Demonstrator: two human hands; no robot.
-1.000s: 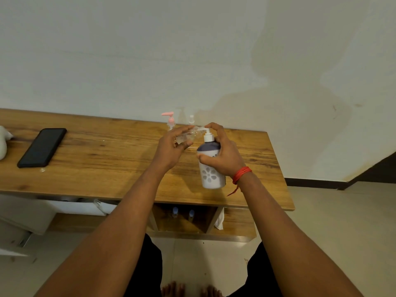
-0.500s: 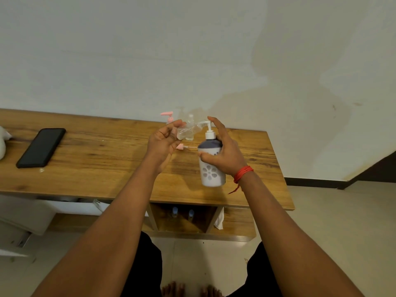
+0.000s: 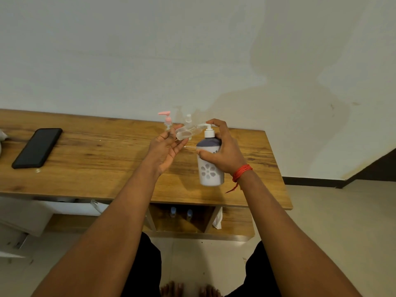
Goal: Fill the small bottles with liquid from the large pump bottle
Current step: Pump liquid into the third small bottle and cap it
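**Filling step: small bottle held at the pump spout**

Right hand (image 3: 222,153): grip closed around the body of the large pump bottle (image 3: 210,168), centre-right of frame over the wooden tabletop (image 3: 96,168). The forefinger lies on top of the white pump head (image 3: 209,125). I cannot tell whether the bottle's base rests on the tabletop or is lifted.

Left hand (image 3: 166,146): palm up, grip pinching the clear small bottle (image 3: 186,132) between thumb and fingertips. The bottle lies nearly level, its mouth at the spout tip.

Behind the hands, by the wall, a pink-pump bottle (image 3: 167,120) stands upright. A white-capped bottle (image 3: 188,118) is beside it, partly hidden.

A black phone (image 3: 37,147) lies flat at left of frame. A red thread (image 3: 242,171) circles the right wrist.
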